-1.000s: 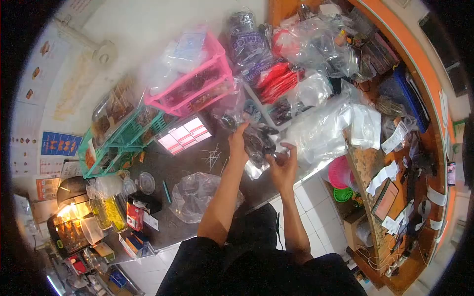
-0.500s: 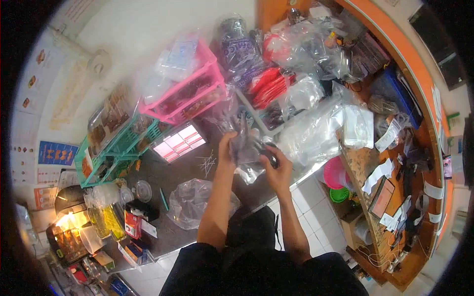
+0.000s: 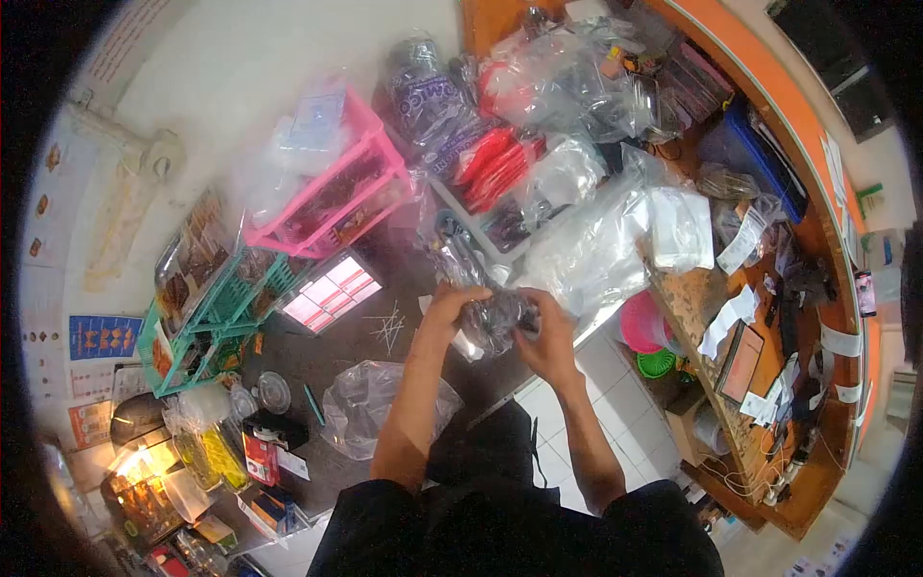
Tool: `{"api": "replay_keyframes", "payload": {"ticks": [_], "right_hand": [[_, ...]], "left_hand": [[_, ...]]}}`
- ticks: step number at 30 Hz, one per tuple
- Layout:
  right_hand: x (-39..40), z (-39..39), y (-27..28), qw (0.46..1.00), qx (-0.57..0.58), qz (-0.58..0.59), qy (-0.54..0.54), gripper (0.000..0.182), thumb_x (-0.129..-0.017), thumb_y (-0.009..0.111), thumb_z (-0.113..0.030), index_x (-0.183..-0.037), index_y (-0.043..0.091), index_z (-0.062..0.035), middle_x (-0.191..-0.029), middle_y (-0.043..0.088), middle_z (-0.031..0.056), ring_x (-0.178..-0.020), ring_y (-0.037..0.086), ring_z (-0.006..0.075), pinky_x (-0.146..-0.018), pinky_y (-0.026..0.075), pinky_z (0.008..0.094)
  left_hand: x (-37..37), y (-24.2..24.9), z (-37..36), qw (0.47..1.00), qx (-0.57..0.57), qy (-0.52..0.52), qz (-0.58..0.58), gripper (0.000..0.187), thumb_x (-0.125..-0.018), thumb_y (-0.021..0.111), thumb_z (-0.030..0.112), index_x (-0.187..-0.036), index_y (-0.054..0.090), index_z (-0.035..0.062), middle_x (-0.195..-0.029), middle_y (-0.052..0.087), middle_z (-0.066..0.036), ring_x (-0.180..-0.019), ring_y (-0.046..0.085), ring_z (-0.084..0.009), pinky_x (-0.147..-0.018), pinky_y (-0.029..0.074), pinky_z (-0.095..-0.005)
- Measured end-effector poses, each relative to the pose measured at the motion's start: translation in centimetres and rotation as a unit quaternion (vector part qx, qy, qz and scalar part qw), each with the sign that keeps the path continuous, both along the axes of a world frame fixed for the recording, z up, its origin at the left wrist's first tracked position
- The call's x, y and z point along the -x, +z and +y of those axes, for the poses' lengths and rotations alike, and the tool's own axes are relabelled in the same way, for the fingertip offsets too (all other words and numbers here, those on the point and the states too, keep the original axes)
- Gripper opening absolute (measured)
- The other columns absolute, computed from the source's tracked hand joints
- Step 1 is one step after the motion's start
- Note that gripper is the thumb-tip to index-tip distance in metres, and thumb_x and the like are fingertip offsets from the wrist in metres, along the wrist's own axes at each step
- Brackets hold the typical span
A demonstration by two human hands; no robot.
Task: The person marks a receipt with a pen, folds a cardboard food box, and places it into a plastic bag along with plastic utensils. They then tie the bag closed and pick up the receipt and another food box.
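Note:
My left hand (image 3: 450, 310) grips one side of a crumpled dark plastic bundle (image 3: 488, 325) over the dark table. On its other side my right hand (image 3: 548, 337) is closed round the same bundle. Part of the bundle is hidden by my fingers, and what lies inside it is too unclear to tell. A crumpled clear plastic bag (image 3: 361, 409) lies on the table left of my left forearm. Just beyond my hands stands a grey tray (image 3: 500, 252) with red packets (image 3: 495, 168) at its far end.
A pink basket (image 3: 332, 192) and a teal rack (image 3: 212, 322) stand at the back left. Large clear plastic bags (image 3: 591, 240) lie right of my hands. Thin white sticks (image 3: 386, 327) and a teal pen (image 3: 314, 405) lie on the table (image 3: 327, 361).
My hands have moved slightly down in the view, and the dark plastic is now more bunched between them. The whole view has shifted a little.

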State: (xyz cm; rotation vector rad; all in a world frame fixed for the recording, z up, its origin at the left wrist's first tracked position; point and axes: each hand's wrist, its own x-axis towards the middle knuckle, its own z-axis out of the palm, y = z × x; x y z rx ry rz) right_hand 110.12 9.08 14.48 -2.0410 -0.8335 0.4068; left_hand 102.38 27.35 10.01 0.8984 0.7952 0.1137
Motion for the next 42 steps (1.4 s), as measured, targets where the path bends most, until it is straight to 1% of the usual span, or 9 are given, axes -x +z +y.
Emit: {"api": "replay_keyframes", "payload": {"ticks": [4,7,15,21,30,33,36,39,42], "right_hand": [[-0.6,0.3,-0.2,0.987,-0.119,0.11,0.0,0.05,-0.08,0.07,-0.002,-0.128,0.055,-0.0077,-0.099,0.069,0.0133,-0.089,0.066,0.0252,-0.079,0.049,0.0307],[-4.3,-1.0,-1.6,0.882,-0.167,0.441,0.003,0.045,-0.085,0.065,0.001,-0.128,0.056,-0.0097,-0.096,0.07,0.0064,-0.086,0.063,0.0154,-0.079,0.048,0.0278],[-3.3,1.0,2.5,0.904,-0.067,0.399,0.139,0.041,-0.083,0.06,0.006,-0.122,0.057,-0.0053,-0.093,0.061,-0.0005,-0.084,0.057,0.0135,-0.071,0.046,0.0281],[-1.9,1.2,-1.7,0.987,0.02,0.022,0.159,0.033,-0.082,0.071,-0.012,-0.111,0.058,-0.0012,-0.079,0.064,0.009,-0.079,0.061,0.0147,-0.072,0.047,0.0356],[-1.4,-1.2,-1.1,0.868,-0.011,0.475,0.144,0.018,-0.093,0.064,-0.015,-0.108,0.06,-0.0056,-0.085,0.06,-0.0027,-0.077,0.054,0.0071,-0.067,0.044,0.0297],[-1.4,-2.1,-2.7,0.867,0.005,0.479,0.141,0.022,-0.089,0.069,-0.016,-0.106,0.06,-0.0053,-0.085,0.06,0.0002,-0.079,0.055,0.0086,-0.071,0.043,0.0278],[-0.7,-2.2,-1.6,0.937,0.107,0.31,0.121,0.024,-0.086,0.073,-0.017,-0.104,0.061,-0.0045,-0.087,0.061,0.0047,-0.084,0.056,0.0102,-0.074,0.044,0.0277],[2.7,-1.2,-5.2,0.985,-0.003,-0.173,-0.004,0.025,-0.084,0.074,-0.018,-0.1,0.06,-0.0035,-0.082,0.062,0.0071,-0.08,0.059,0.012,-0.071,0.045,0.0294],[3.1,-0.9,-1.5,0.984,-0.036,0.166,0.058,0.016,-0.091,0.066,-0.016,-0.098,0.059,-0.0021,-0.074,0.063,0.0049,-0.073,0.063,0.0145,-0.067,0.048,0.0306]], "left_hand": [[0.9,0.8,1.1,0.999,0.038,-0.011,0.002,0.045,-0.065,0.074,0.006,-0.109,0.062,0.0027,-0.091,0.068,-0.008,-0.083,0.066,-0.0208,-0.077,0.053,-0.034],[2.2,4.9,2.0,0.999,0.002,-0.03,-0.015,0.036,-0.065,0.072,0.005,-0.101,0.068,0.0019,-0.087,0.07,-0.008,-0.078,0.068,-0.02,-0.074,0.054,-0.0336],[2.2,2.1,2.3,0.993,0.005,-0.081,-0.085,0.057,-0.064,0.076,0.008,-0.118,0.063,0.0006,-0.103,0.07,-0.01,-0.09,0.068,-0.0226,-0.084,0.053,-0.035],[1.1,3.6,0.7,0.977,-0.159,-0.143,-0.006,0.079,-0.056,0.089,0.011,-0.126,0.055,0.0016,-0.114,0.065,-0.009,-0.105,0.062,-0.0212,-0.095,0.047,-0.0353],[3.0,3.0,2.1,0.967,-0.143,-0.196,0.073,0.079,-0.059,0.084,0.016,-0.129,0.05,-0.0006,-0.111,0.064,-0.014,-0.098,0.063,-0.0251,-0.087,0.05,-0.0364],[2.7,5.4,1.5,0.966,-0.111,-0.195,0.127,0.079,-0.06,0.084,0.014,-0.129,0.05,-0.0013,-0.11,0.064,-0.014,-0.097,0.063,-0.0245,-0.087,0.05,-0.036],[2.2,5.7,0.2,0.975,-0.09,-0.18,0.098,0.078,-0.06,0.085,0.013,-0.129,0.05,-0.0007,-0.109,0.064,-0.013,-0.095,0.063,-0.0234,-0.086,0.05,-0.0348],[2.5,2.3,-2.1,0.976,-0.149,-0.155,0.025,0.075,-0.059,0.087,0.012,-0.125,0.053,0.0006,-0.105,0.065,-0.01,-0.092,0.064,-0.0211,-0.083,0.051,-0.0332],[3.5,1.4,-1.8,0.974,-0.149,-0.161,0.06,0.064,-0.058,0.087,0.009,-0.116,0.059,0.0011,-0.097,0.067,-0.006,-0.089,0.064,-0.0178,-0.081,0.051,-0.032]]}}
